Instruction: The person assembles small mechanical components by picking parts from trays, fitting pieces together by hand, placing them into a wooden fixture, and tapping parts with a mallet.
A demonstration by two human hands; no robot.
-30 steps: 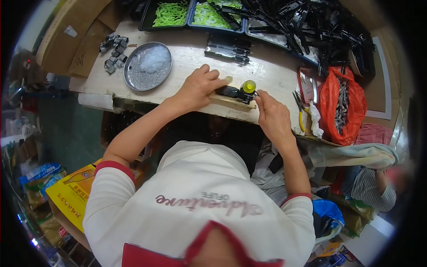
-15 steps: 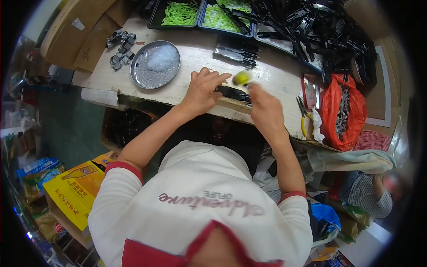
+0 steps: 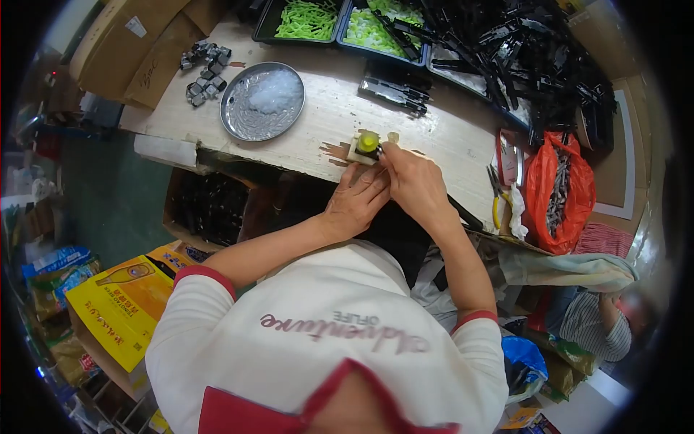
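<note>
One yellow-headed mallet (image 3: 368,142), gripped by the right hand (image 3: 418,177), has moved along the bench (image 3: 325,108), apparently centring work on a pale block (image 3: 353,155) near the left hand (image 3: 358,200), its grip unclear.

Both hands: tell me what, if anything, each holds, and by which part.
The right hand grips the yellow-headed mallet by its handle, close to the head. Whether the left hand holds anything cannot be told.

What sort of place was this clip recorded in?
Probably a small assembly workshop, though no sign confirms it. Bulk small green pieces and a heap of black parts crowd the back of a worn workbench, and pliers lie toward its right end.
</note>
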